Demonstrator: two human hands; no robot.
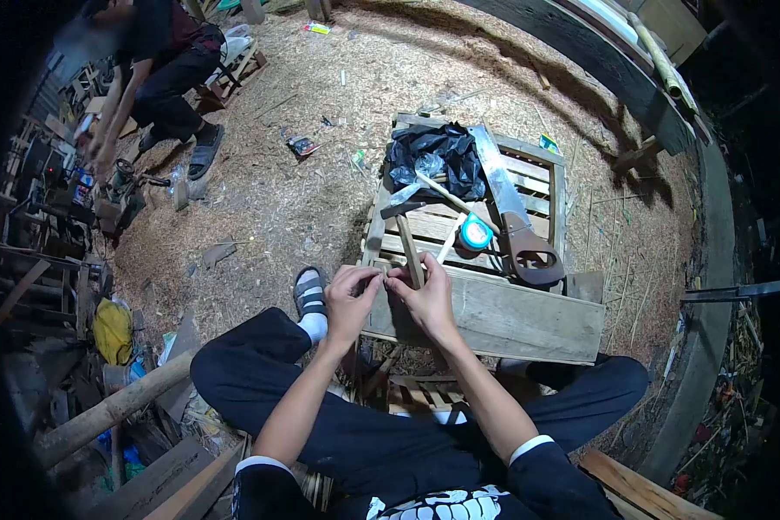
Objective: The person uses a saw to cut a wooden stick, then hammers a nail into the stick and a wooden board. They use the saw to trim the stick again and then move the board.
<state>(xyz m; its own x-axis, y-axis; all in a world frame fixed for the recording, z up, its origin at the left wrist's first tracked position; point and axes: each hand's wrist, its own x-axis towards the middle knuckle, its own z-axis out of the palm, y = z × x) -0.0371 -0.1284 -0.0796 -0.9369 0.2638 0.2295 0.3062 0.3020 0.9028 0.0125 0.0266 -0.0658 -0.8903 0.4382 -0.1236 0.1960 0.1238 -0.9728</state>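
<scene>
Both hands meet over the left end of a wooden board (529,319) lying across the near side of a slatted wooden table (560,199). My left hand (353,293) has thumb and finger pinched together; whatever small thing is between them is too small to name. My right hand (425,297) is closed around the wooden handle of a hammer (409,247), its dark head (403,209) pointing away from me, and its fingertips are close to my left fingertips. Beyond lie a teal tape measure (476,232) and a handsaw (510,195).
A black plastic bag (451,152) lies on the table's far part, beside another wooden handle. At the upper left, a person (169,74) bends over tools. Bamboo poles (117,416) and scrap wood are at the lower left. A beam (581,61) crosses the upper right.
</scene>
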